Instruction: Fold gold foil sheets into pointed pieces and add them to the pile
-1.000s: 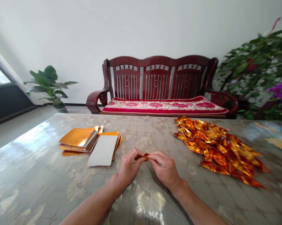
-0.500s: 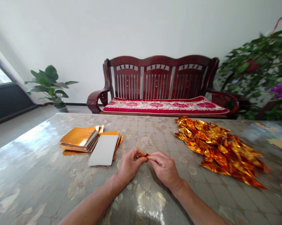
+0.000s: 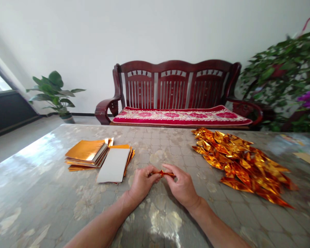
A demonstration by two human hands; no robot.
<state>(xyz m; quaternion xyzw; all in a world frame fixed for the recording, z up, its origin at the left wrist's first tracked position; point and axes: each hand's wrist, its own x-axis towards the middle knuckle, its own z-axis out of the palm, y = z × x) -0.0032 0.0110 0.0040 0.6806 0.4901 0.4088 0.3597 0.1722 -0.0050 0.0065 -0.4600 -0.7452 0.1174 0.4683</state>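
A small folded piece of orange-gold foil paper (image 3: 162, 173) spans the gap between my two hands, above the middle of the table. My left hand (image 3: 143, 181) pinches its left end between thumb and fingers. Around its right end my right hand (image 3: 180, 184) closes loosely, thumb below and index finger raised a little above the foil. Fingers cover both ends of the piece. To the right lies a heap of folded foil pieces (image 3: 237, 162) with pointed ends. On the left are a stack of gold foil sheets (image 3: 85, 150) and a second stack with its pale side up (image 3: 114, 166).
A patterned, glossy cover lies over the table (image 3: 93, 213). Clear plastic wrapping (image 3: 284, 144) rests at the right edge. Beyond the table stand a dark red wooden bench (image 3: 171, 88), a potted plant (image 3: 55, 91) and leafy greenery (image 3: 281, 75).
My right index finger has lifted off the foil and the grip has loosened, so more of the foil's right end shows. My left hand stays in place.
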